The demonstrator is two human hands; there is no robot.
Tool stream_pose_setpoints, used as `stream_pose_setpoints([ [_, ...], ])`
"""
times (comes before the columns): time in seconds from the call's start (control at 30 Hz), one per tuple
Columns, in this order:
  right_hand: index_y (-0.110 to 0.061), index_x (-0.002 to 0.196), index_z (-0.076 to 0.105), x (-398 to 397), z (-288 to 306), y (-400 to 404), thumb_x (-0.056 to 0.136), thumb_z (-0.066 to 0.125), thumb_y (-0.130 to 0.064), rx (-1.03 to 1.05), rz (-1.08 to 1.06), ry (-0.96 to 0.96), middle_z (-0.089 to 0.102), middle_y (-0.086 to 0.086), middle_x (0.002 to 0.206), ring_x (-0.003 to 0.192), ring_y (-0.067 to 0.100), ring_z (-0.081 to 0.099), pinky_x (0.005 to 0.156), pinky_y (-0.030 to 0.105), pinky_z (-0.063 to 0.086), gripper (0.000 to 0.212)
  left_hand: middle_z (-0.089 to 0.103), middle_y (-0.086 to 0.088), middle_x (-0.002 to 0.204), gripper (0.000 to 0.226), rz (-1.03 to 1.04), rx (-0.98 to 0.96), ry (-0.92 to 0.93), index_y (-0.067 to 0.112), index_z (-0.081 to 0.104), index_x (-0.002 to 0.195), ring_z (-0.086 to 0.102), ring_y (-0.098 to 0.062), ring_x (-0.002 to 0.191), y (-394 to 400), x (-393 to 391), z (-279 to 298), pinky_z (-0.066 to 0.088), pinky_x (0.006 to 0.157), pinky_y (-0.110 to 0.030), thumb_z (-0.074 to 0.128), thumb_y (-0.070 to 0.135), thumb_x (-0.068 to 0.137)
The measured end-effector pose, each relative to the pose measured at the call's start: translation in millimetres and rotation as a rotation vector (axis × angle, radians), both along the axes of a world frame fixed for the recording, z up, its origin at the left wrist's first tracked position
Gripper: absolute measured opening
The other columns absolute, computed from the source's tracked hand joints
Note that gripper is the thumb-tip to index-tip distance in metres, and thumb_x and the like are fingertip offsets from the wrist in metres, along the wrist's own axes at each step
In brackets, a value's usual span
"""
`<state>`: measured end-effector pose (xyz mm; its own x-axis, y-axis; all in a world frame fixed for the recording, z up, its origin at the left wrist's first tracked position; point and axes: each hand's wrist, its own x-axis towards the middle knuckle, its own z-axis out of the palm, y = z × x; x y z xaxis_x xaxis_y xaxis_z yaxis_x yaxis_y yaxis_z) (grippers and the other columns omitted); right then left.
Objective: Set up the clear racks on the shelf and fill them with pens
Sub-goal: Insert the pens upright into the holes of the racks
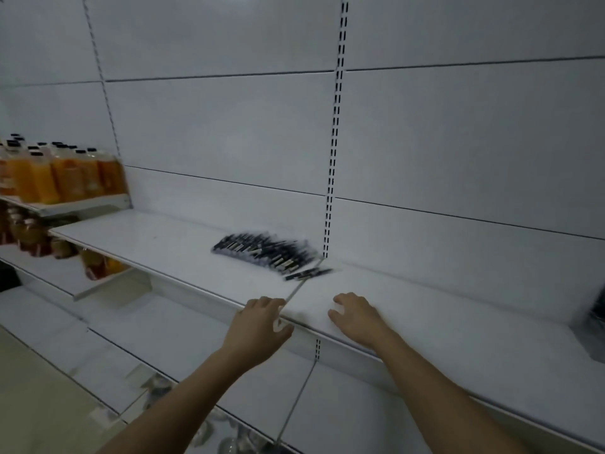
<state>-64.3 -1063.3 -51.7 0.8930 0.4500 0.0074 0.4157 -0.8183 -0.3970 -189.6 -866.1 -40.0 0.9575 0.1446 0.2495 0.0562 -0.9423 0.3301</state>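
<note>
While both hands lie open and empty at the front edge of the white shelf (pixel 183 244), left hand (pixel 262 319) and right hand (pixel 355 317), the black pens (pixel 262 252) wait heaped behind; no clear rack shows, so fetching one seems next.

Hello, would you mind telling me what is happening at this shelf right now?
A person is working at a white shelf. The left hand is at its front edge by the seam between two shelf boards, and the right hand lies flat on top; neither holds anything. A blurred pile of dark pens lies further back, one pen apart from it. No clear rack can be made out on the shelf yet.
</note>
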Motion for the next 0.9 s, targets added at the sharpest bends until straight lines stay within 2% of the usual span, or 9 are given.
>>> stream_pose_setpoints([
  [0.27,-0.014,0.142,0.047,60.0,-23.8,44.4,0.103,0.041,-0.028,0.077,-0.058,-0.171,0.046,0.002,0.145,0.131,0.022,0.042,0.110,0.032,0.032,0.041,0.042,0.002,0.146,0.068,-0.025,-0.011,-0.038,0.022,0.037,0.147,0.033,-0.019,0.137,27.1,82.5,-22.3,0.033,0.109,-0.032,0.057,0.053,0.090],
  [0.43,-0.020,0.137,0.052,114.9,-26.0,73.1,0.103,0.041,-0.026,0.101,0.009,-0.241,0.053,-0.003,0.140,0.130,0.018,0.044,0.110,0.033,0.032,0.036,0.046,-0.004,0.143,0.070,-0.011,0.018,-0.114,0.017,0.045,0.141,0.037,-0.026,0.136,33.1,157.0,-21.4,0.033,0.109,-0.035,0.061,0.056,0.086],
  [0.53,-0.017,0.126,0.061,128.0,-30.3,78.5,0.101,0.045,-0.019,0.216,-0.003,-0.231,0.060,-0.002,0.128,0.120,0.020,0.051,0.102,0.034,0.040,0.029,0.034,-0.007,0.154,0.081,0.027,0.082,-0.067,0.015,0.032,0.150,0.024,-0.028,0.144,38.6,193.1,-19.4,0.022,0.117,-0.039,0.053,0.063,0.089],
  [0.67,-0.013,0.108,0.067,140.9,-32.1,61.8,0.095,0.050,-0.005,0.481,-0.242,-0.143,0.061,0.001,0.113,0.110,0.022,0.052,0.094,0.034,0.043,0.023,0.033,-0.010,0.153,0.084,0.073,0.125,-0.020,0.014,0.034,0.149,0.024,-0.031,0.143,39.5,217.0,-17.6,0.021,0.116,-0.042,0.047,0.069,0.087],
  [0.8,-0.011,0.098,0.067,155.0,-30.2,42.9,0.090,0.053,0.000,0.510,-0.402,-0.138,0.061,0.006,0.102,0.104,0.028,0.057,0.089,0.039,0.048,0.020,0.035,-0.011,0.147,0.074,0.064,0.087,0.032,0.016,0.038,0.144,0.027,-0.031,0.135,38.7,224.7,-17.2,0.025,0.111,-0.041,0.049,0.064,0.089],
  [0.9,-0.011,0.100,0.068,154.8,-33.0,44.1,0.092,0.053,-0.003,0.441,-0.376,-0.154,0.060,0.006,0.105,0.108,0.024,0.052,0.093,0.037,0.045,0.019,0.037,-0.012,0.142,0.071,0.059,0.077,0.040,0.017,0.037,0.144,0.030,-0.031,0.131,36.9,226.2,-16.4,0.028,0.109,-0.041,0.049,0.062,0.091],
])
